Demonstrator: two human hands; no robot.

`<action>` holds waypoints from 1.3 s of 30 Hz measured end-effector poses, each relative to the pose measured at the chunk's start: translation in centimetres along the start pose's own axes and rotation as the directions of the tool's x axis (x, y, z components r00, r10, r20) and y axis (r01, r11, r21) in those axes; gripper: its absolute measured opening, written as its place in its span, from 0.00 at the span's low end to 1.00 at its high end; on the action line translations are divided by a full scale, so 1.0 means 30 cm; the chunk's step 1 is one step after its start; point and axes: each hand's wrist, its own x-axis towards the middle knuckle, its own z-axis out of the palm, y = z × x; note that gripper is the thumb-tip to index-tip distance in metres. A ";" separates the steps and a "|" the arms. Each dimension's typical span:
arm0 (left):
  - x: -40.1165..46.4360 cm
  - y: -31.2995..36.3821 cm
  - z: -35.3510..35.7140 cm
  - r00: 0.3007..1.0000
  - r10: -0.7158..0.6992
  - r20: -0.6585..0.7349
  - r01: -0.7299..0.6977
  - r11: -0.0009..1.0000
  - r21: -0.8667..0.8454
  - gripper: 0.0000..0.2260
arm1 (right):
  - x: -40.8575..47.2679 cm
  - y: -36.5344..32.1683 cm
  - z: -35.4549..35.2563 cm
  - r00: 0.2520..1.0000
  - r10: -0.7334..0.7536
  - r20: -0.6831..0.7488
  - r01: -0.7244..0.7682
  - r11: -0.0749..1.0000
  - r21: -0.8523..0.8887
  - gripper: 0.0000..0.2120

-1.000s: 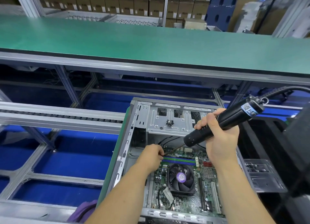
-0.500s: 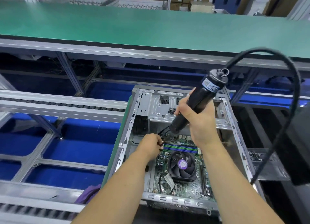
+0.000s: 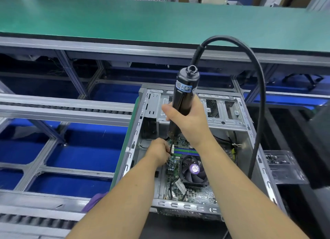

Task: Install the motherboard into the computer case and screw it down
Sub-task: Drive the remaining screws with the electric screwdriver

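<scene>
Head view looks down on an open computer case [image 3: 237, 124] lying on its side, with the motherboard [image 3: 194, 192] set flat inside on the case floor. A black cooling fan [image 3: 193, 170] with a purple hub sits on the board, just in front of a row of blue and green memory slots [image 3: 187, 151]. The right hand [image 3: 189, 121] is wrapped around a black electric screwdriver [image 3: 184, 99], held nearly upright with its tip pointing down at the far left corner of the board. A thick black cable [image 3: 259, 103] arches from the top of the tool and drops to the right. The left hand [image 3: 159, 153] is curled beside the tip, its fingers pinching at the bit; whether a screw sits there is hidden. A clear plastic tray [image 3: 284, 167] holding small dark screws lies right of the case. A green worktop [image 3: 142, 20] runs across behind.
</scene>
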 end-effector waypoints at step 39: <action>0.008 0.001 0.006 0.994 -0.101 0.036 0.101 0.995 -0.001 0.09 | -0.006 0.051 -0.024 0.998 0.052 -0.026 -0.053 0.999 -0.012 0.32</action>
